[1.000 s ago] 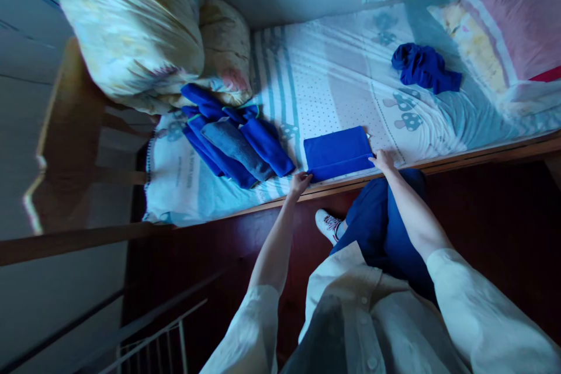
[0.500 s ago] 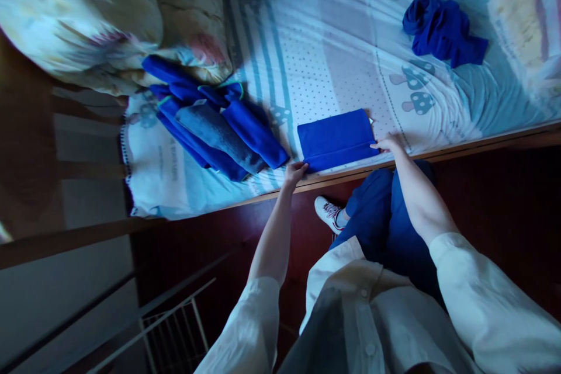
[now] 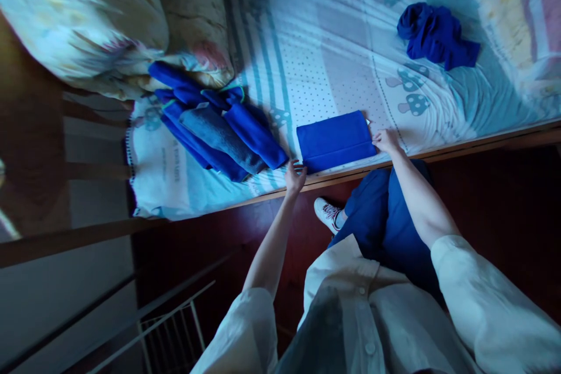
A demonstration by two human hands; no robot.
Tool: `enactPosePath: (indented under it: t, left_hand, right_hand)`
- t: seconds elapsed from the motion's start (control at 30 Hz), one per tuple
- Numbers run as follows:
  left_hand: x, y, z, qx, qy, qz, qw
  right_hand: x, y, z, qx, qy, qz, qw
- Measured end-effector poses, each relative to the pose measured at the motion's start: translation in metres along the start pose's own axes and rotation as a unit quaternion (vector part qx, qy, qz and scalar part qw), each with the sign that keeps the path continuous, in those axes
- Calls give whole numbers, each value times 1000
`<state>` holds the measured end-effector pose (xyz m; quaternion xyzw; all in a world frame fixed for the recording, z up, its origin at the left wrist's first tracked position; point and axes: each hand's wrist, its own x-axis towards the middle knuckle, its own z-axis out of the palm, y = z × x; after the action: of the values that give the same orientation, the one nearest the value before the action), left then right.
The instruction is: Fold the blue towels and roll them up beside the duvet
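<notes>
A blue cloth folded into a flat rectangle [image 3: 335, 139] lies at the bed's front edge, with a small white tag at its right side. My left hand [image 3: 295, 175] is at its front left corner, fingers apart and holding nothing. Beside the right edge of the folded cloth is my right hand [image 3: 386, 141], its fingers loosely bent and their tips close to the cloth; I cannot tell whether they touch it. To the left lie several blue folded garments [image 3: 252, 134] with a grey-blue one [image 3: 219, 134] among them. A crumpled blue cloth [image 3: 438, 37] sits farther back on the right.
The bed [image 3: 324, 79] has a patterned sheet and a wooden front rail [image 3: 482, 145]. Piled bedding [image 3: 188, 17] fills the back left, and a quilt [image 3: 517, 29] lies at the far right. A white wire rack [image 3: 173, 327] stands at lower left.
The fingers of my left hand have opened off the corner of the folded cloth. My right hand has loosened and lifted slightly from its right edge. The folded cloth lies flat.
</notes>
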<state>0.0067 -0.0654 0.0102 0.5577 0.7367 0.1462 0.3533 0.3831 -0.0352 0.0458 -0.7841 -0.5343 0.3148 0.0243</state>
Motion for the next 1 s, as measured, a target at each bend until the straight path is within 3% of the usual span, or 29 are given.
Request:
enactPosePath:
  t: [0.1,0.27,0.47,0.73,1.0]
  left_hand:
    - [-14,8,0,82,41,129,987]
    - [-25,21,9,181,-36,248,951]
    - [-22,27,25,271,-87,226,932]
    - [-1,28,30,297,-116,235,918]
    - [3,40,31,321,-92,213,918]
  right_hand:
    - [-19,-13,-4,-2,49,-88,995]
    - [-55,-30,6,-96,14,-215,972]
    - [-63,-28,23,-194,-48,-236,951]
    - [-43,-36,39,-229,-13,-189,955]
    - [-45,-38,42,-220,-9,-172,960]
